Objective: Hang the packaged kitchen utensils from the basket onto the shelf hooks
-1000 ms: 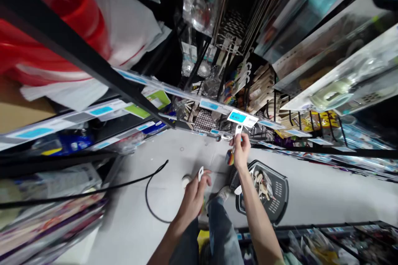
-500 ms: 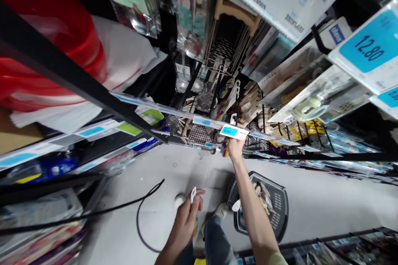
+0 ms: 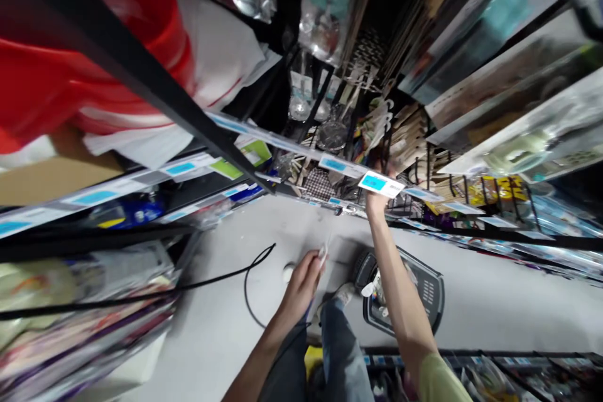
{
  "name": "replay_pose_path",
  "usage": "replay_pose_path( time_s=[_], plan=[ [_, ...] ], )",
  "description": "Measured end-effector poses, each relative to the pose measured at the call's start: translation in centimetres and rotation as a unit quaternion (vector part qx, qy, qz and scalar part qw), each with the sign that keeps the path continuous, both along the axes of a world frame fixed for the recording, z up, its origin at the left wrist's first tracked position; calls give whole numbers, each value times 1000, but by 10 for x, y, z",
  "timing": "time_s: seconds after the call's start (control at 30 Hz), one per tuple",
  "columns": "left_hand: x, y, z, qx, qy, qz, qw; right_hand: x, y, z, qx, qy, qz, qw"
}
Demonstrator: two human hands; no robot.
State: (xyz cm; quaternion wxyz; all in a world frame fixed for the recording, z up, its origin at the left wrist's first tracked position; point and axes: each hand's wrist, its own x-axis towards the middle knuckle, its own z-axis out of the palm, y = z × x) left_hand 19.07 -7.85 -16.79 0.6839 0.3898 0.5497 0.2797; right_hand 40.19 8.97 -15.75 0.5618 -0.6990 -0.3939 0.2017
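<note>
My left hand (image 3: 305, 281) is closed low over the aisle floor, in front of my legs. A thin white hanging tab (image 3: 323, 255) pokes out between its thumb and fingers; whatever is below the tab is hidden by the hand. My right hand (image 3: 375, 206) reaches up to the hanging rack, behind a white and blue price tag (image 3: 380, 184). The tag covers most of its fingers, so their grip does not show. Just above them hang colourful packets with white hook tops (image 3: 380, 118) and pale wooden utensils (image 3: 406, 138).
A dark shopping basket (image 3: 436, 292) with items in it stands on the floor beneath my right forearm. A black cable (image 3: 226, 277) loops across at left. Red plastic ware (image 3: 136, 31) fills the upper-left shelf. Black metal hooks (image 3: 428, 147) and a shelf post (image 3: 155, 88) stick out close by.
The view has shifted, so shelves and basket sit differently in it. My right hand has reached deeper among the hanging goods. My left hand still holds the white tab, now turned more edge-on.
</note>
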Motion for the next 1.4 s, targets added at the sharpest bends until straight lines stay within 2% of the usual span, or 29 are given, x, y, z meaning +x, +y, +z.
replay_pose_path(
  time_s=[0.07, 0.13, 0.17, 0.23, 0.3, 0.4, 0.57, 0.63, 0.77, 0.87, 0.93, 1.07, 1.2, 1.3, 1.4],
  plan=[
    [4, 12, 3, 27, 19, 11, 999, -16, -50, -4, -23, 20, 46, 998],
    [7, 24, 4, 57, 34, 20, 998, -32, -100, -5, -60, 55, 200, 976],
    [8, 29, 4, 69, 34, 23, 997, -39, -120, -5, -75, 69, 256, 961],
    [11, 38, 3, 80, 20, 19, 996, -50, -146, -4, -90, 90, 317, 940],
    [13, 44, 4, 78, 2, 9, 997, -53, -152, -2, -91, 100, 318, 938],
    [17, 52, 7, 74, -43, -7, 996, -44, -139, 4, -80, 125, 332, 931],
    [27, 60, 15, 2, -169, -22, 985, -17, -122, 9, -75, 279, 395, 872],
    [32, 62, 15, 14, -154, -45, 987, -10, -116, 6, -79, 319, 369, 869],
    [36, 61, 10, 86, -97, -71, 989, 2, -91, 0, -28, 326, 197, 924],
    [35, 58, 7, 97, -108, -57, 988, 9, -64, 0, 3, 265, 81, 961],
    [34, 54, 6, 91, -109, -58, 988, 11, -49, 2, 18, 187, 41, 981],
    [30, 45, 1, 76, -88, -70, 991, 10, -31, 8, 58, 75, 28, 995],
    [25, 38, -7, 84, -65, -72, 992, 9, -29, 11, 68, 6, 45, 997],
    [22, 35, -12, 86, -52, -66, 993, 8, -30, 11, 63, -21, 45, 997],
    [18, 34, -14, 85, -41, -58, 994, 3, -29, 13, 72, -15, 16, 997]
  ],
)
